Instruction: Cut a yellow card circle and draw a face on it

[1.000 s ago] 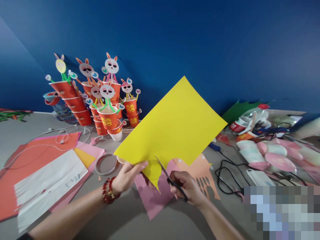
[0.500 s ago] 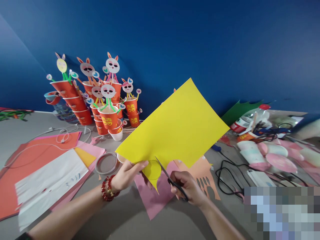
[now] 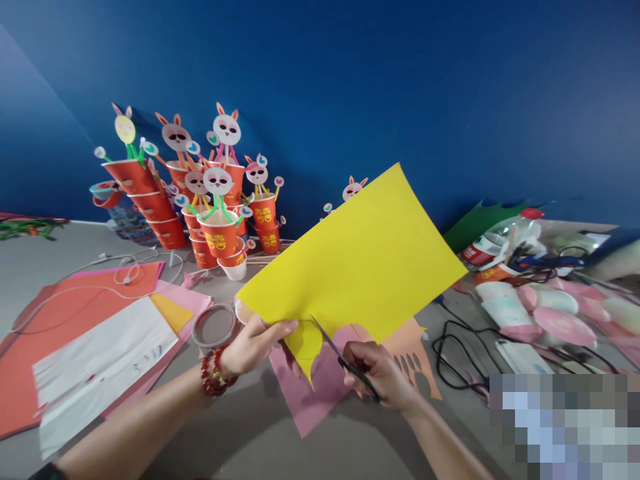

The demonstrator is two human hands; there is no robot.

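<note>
A large sheet of yellow paper [image 3: 360,253] is held up at a slant above the table. My left hand [image 3: 260,343] pinches its lower left edge, thumb on top, beside a circle drawn on the paper. Closed around the handles of black scissors [image 3: 353,367] is my right hand [image 3: 377,377]. The scissor blades lie at the circle's upper right edge, and the cut follows its right side. A pointed yellow flap hangs below the circle. Under it lies a pink paper sheet [image 3: 307,407]; an orange sheet with cut-out holes [image 3: 430,373] is partly hidden by my right hand.
Red paper cups [image 3: 220,237] with rabbit faces stand stacked at the back left. Orange sheets [image 3: 20,373], a white bag [image 3: 105,370] and a roll of tape [image 3: 214,325] lie left. Right are black cables [image 3: 450,347], a plastic bottle [image 3: 510,233] and pink-white cups [image 3: 503,307].
The yellow sheet has turned slightly, its far end shifting right and down, uncovering a rabbit face behind it. Both hands stay almost in place, and the scissors remain at the circle's edge.
</note>
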